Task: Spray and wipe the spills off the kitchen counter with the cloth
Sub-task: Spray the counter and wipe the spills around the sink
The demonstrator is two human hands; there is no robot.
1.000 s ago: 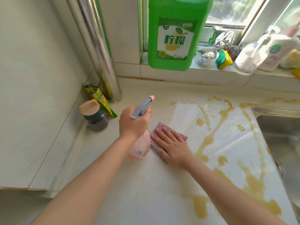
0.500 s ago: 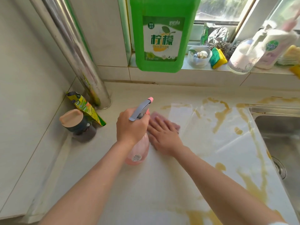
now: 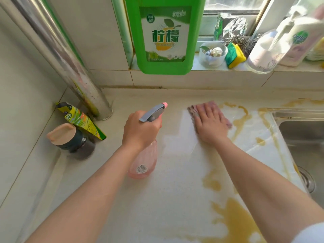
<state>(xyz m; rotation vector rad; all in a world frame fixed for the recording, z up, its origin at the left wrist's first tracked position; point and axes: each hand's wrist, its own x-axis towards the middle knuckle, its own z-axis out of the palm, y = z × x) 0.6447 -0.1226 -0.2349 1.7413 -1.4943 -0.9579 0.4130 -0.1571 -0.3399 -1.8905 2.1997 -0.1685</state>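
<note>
left hand (image 3: pixel 140 130) gripping spray bottle (image 3: pixel 143 160); right hand (image 3: pixel 209 125) flat, fingers spread, on cloth (image 3: pixel 211 104)

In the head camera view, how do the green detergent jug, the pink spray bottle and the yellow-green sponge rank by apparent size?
1. green detergent jug
2. pink spray bottle
3. yellow-green sponge, which is farther away, so it appears smaller.

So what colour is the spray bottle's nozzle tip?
Pink, on the spray bottle with a grey trigger head; head view.
</note>
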